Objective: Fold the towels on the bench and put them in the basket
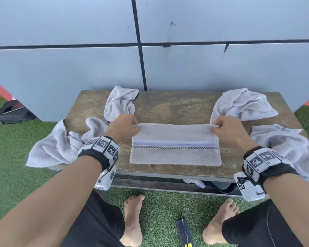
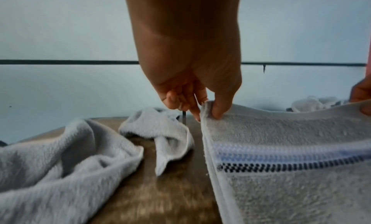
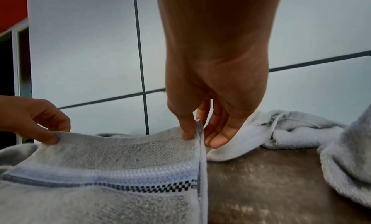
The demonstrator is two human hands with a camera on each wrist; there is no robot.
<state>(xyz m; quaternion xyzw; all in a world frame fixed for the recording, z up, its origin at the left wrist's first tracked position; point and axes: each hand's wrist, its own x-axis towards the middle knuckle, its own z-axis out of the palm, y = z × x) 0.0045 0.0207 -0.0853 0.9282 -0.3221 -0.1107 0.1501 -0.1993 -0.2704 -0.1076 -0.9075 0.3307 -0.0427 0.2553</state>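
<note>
Four crumpled pale grey terry towels lie round the worn brown wooden surface, and a fifth is held over its middle. At the left edge one crumpled towel hangs partly off the side; just behind it, at the rear edge, sits a second bunched towel. Next, the left hand pinches the far left corner of the half-folded grey towel with a blue and black checked stripe, thumb in front, fingers behind. This towel lies flat along the front edge, its far hem lifted. The right hand pinches the far right corner likewise. Behind it, near the rear right corner, rests a third rumpled towel; a fourth spills over the right edge. No basket can be seen in any view.
</note>
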